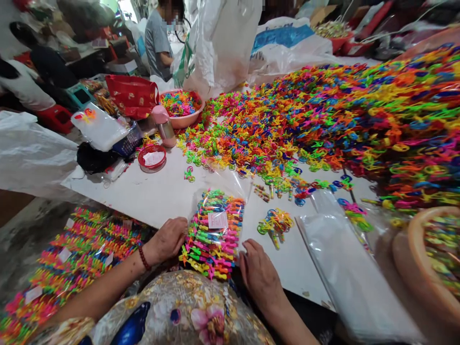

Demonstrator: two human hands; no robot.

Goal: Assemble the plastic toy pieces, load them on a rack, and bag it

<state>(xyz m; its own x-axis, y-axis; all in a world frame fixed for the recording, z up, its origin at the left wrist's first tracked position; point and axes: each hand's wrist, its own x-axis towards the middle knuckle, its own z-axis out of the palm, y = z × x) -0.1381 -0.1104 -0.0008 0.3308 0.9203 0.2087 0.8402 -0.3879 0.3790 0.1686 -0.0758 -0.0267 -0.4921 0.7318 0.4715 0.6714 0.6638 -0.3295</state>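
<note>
While the toy-filled clear bag (214, 244) sits at the near edge of the white table (161, 196), right in front of you, your L hand (168, 239) is at its left side w/ fingers curled together, tho can't tell if they're actually pinching the plastic. Your R hand (260, 270) is by its right side, fingers bent, can't tell if gripping either. Btw a small toy cluster (277, 223) lies right of the bag, flat plastic sleeves (352, 268) past that, big toy pile (287, 124) behind.
</note>
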